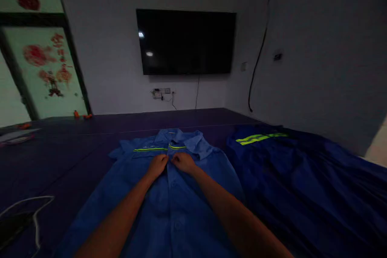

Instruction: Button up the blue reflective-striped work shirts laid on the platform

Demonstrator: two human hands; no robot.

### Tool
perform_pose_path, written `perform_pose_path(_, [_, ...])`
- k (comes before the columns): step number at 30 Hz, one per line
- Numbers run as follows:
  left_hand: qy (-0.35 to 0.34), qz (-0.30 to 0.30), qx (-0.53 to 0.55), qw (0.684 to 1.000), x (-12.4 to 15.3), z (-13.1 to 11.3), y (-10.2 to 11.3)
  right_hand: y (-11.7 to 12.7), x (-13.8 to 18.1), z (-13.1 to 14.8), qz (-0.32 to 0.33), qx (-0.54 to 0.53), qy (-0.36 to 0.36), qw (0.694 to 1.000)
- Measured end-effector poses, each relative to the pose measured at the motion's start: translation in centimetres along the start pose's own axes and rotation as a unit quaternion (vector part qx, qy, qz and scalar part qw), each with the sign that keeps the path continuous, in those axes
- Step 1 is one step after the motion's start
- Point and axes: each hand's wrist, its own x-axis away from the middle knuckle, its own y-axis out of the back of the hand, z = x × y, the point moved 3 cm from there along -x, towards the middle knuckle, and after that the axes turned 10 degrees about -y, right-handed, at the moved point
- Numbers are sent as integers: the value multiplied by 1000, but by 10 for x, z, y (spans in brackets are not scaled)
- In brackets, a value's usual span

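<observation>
The blue shirt lies front up, collar at the far end, on the dark purple surface, and both hands work at its front opening, a little below the collar and just under the level of the yellow-green chest stripes. The left hand is curled in at the left side of the shirt's front edge, and the right hand faces it from the other side, its fingers drawn together; each seems to pinch the cloth there, though the fingertips are too dim to show whether a button sits between them. A button shows on the near part of the shirt's front, well below the hands. The step in hand looks like fastening or straightening the upper front; from here, the move calls for fine fingertip work, with the two front edges kept level and the collar undisturbed. To the right of the shirt, close beside it, lies a darker blue garment, which neither hand touches.
</observation>
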Motion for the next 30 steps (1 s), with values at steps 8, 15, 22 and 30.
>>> perform_pose_path(8, [-1,0,9,1000,1,-3,0,5,2,3,10,-1,-12,1000])
perform_pose_path(15, [-1,1,45,999,1,-1,-1,11,10,13,-8,44,-46,998])
perform_pose_path(22, [8,-3,85,996,2,1,-1,10,13,19,-44,55,-65,995])
perform_pose_path(30, [15,-4,111,994,0,2,-1,11,10,15,5,32,-43,999])
